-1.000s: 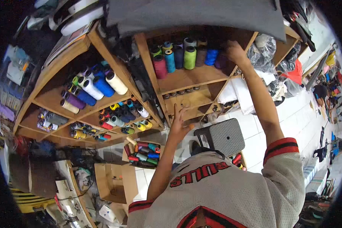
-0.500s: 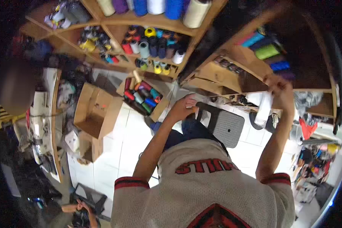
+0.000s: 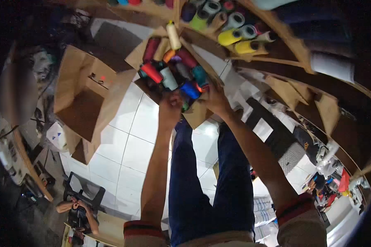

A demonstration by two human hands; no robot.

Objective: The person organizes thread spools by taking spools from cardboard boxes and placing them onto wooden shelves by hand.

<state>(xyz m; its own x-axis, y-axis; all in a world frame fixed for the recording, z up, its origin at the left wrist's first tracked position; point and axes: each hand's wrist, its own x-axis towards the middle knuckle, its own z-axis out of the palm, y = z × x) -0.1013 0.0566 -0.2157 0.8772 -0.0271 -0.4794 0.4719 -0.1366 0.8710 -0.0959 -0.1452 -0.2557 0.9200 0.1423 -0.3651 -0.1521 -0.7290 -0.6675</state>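
An open cardboard box [image 3: 146, 89] full of thread spools stands on the floor ahead. Among the spools are a red spool [image 3: 152, 73], a pale grey-green spool [image 3: 169, 79], a blue spool [image 3: 190, 89] and a teal spool [image 3: 199, 76]. A cream spool [image 3: 173, 36] stands out at the far end. My left hand [image 3: 172, 108] is at the box's near left side, fingers curled; what they hold, if anything, is hidden. My right hand [image 3: 215, 99] reaches the near right corner by the teal and blue spools, thumb and fingers apart. Both hands are slightly blurred.
An open cardboard carton [image 3: 80, 103] stands on the tiles to the left. Shelves with yellow spools [image 3: 230, 37] rise at the upper right. A black stool [image 3: 290, 154] is right of my legs. Another person's hands [image 3: 77, 203] show at the lower left.
My view has turned down and right. Both hands have come together at the box of spools; my right hand has left the shelf and the white item near it.
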